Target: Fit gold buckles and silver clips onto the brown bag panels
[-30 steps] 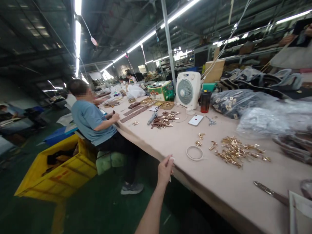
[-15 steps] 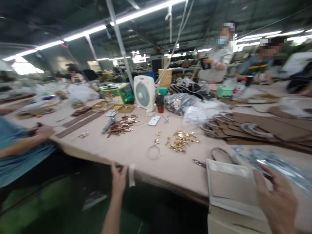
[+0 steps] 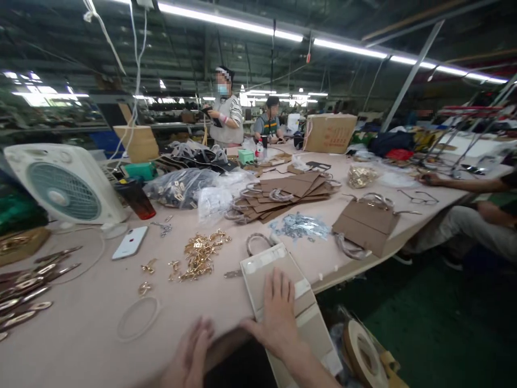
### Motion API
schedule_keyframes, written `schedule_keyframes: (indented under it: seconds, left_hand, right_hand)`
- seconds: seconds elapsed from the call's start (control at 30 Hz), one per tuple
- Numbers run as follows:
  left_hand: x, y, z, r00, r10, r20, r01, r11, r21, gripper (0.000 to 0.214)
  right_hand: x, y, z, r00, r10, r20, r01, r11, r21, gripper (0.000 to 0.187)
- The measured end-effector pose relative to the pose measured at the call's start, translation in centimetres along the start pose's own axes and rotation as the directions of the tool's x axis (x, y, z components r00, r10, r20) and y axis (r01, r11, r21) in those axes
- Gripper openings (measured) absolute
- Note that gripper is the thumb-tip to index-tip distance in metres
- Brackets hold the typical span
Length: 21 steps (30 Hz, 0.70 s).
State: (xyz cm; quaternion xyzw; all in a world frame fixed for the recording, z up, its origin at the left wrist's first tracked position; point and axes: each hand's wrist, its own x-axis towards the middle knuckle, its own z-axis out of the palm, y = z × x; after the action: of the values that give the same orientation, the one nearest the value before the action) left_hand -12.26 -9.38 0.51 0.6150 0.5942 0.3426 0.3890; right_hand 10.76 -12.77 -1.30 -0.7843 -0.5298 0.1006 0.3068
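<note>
My right hand (image 3: 278, 315) lies flat with fingers spread on a beige bag panel (image 3: 307, 304), which has whitish strips across it. The panel extends over the table's front edge, and a looped handle (image 3: 258, 241) shows behind its far end. A dark strap end with metal on it (image 3: 233, 274) sticks out at its left. Left of the panel, my left hand (image 3: 194, 347) is slightly blurred at the table edge, fingers stretched out and holding nothing visible. Nearby lie a heap of gold metal fittings (image 3: 197, 258) and a pale ring (image 3: 138, 319).
Brown bag panels with wrapped handles (image 3: 291, 191), silvery metal strips (image 3: 301, 226) and another brown panel (image 3: 365, 221) lie beyond. At left are a fan (image 3: 60, 186), a phone (image 3: 130, 242) and a dark tumbler (image 3: 137, 199). A tape roll (image 3: 365, 355) is below the edge. Other people are around the tables.
The view has swung to the right. My right hand, earlier raised over the beige panel with fingers curled, is now flat on it. My left hand has come closer to the panel.
</note>
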Motion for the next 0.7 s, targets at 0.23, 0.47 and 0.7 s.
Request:
schedule_keyframes:
  seconds: [0.23,0.47,0.7]
  left_hand:
    - [4.5,7.3,9.6,0.928,0.154,0.338,-0.117,0.985,-0.126,0.045]
    - [1.8,11.9,12.4,0.838,0.39,0.381,-0.396,0.916,-0.067,0.035]
    - [4.9,12.4,12.4,0.739,0.534,0.411,-0.461,0.846,-0.27,0.049]
  right_hand:
    - [0.2,0.7,-0.7,0.999,-0.035,0.031,0.036,0.999,-0.031,0.103]
    - [-0.8,2.3,-4.7,0.999,-0.029,-0.038,0.035,0.986,0.165,0.079]
    - [-0.2,3.1,-18.4,0.998,0.061,-0.013,-0.047,0.882,0.47,0.04]
